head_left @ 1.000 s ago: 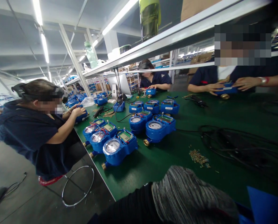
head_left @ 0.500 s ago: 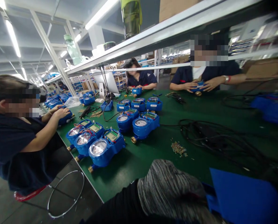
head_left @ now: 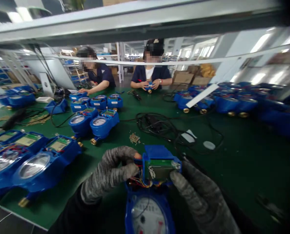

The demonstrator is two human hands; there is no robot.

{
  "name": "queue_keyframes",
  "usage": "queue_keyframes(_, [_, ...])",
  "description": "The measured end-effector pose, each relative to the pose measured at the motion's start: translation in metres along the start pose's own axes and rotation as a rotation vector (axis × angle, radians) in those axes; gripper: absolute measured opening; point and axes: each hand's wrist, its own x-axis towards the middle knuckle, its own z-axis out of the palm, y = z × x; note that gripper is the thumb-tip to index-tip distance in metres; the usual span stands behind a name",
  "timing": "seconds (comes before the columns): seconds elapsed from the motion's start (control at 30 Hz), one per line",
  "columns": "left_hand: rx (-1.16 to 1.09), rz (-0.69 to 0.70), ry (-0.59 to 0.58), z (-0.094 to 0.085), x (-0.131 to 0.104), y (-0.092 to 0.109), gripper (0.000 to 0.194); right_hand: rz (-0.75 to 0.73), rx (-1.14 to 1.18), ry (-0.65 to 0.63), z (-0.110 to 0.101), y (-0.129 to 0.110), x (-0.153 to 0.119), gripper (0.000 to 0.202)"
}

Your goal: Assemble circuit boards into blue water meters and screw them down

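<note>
A blue water meter (head_left: 148,211) with a round dial stands right before me at the bottom of the view. At its top, a green circuit board (head_left: 159,169) with a grey display sits in a blue housing, with thin coloured wires (head_left: 142,182) along its lower left side. My left hand (head_left: 111,172), in a grey knitted glove, has thumb and fingers closed at the housing's left edge beside the wires. On the other side, my right hand (head_left: 201,191), also gloved, grips the board's right edge with its thumb on the front.
Several water meters (head_left: 35,165) stand at the left, more (head_left: 98,123) behind them, and others (head_left: 228,100) at the back right. Small screws (head_left: 134,137) lie in a heap. Black cables (head_left: 154,125) coil mid-table. Two co-workers (head_left: 148,76) sit opposite, under a shelf (head_left: 125,22).
My view has swung right and down. The water meter and both gloved hands are now in sight; before, a single glove was visible beside a blurred blue part. The co-worker at left is out of view.
</note>
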Motion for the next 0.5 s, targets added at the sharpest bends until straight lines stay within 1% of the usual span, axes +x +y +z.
queue_keyframes(0.03, [0.042,0.016,0.006,-0.002,0.0,0.0,0.019,0.038,-0.013,0.03,-0.001,0.0,0.002,0.035])
queue_keyframes(0.07, [0.106,0.027,0.016,-0.003,0.0,0.0,0.019,0.073,-0.015,0.031,0.001,-0.002,0.004,0.037])
queue_keyframes(0.13, [0.274,0.068,0.053,-0.004,-0.002,-0.001,0.02,0.12,0.005,-0.014,0.006,-0.009,0.009,0.04])
queue_keyframes(0.2, [0.486,0.123,0.097,-0.005,-0.005,-0.001,0.022,0.131,0.035,-0.053,0.013,-0.017,0.013,0.044])
queue_keyframes(0.27, [0.684,0.213,0.115,-0.005,-0.007,-0.002,0.021,0.139,0.059,-0.052,0.017,-0.023,0.014,0.047])
queue_keyframes(0.33, [0.848,0.333,0.108,-0.007,-0.007,-0.003,0.012,0.149,0.076,-0.035,0.019,-0.025,0.013,0.048])
queue_keyframes(0.4, [0.972,0.437,0.109,-0.009,-0.004,-0.005,0.005,0.158,0.089,-0.038,0.02,-0.026,0.012,0.046])
queue_keyframes(0.47, [1.041,0.487,0.153,-0.01,-0.001,-0.006,0.003,0.162,0.1,-0.047,0.021,-0.025,0.012,0.044])
queue_keyframes(0.5, [1.052,0.492,0.178,-0.01,0.0,-0.006,0.006,0.164,0.112,-0.06,0.022,-0.025,0.012,0.044])
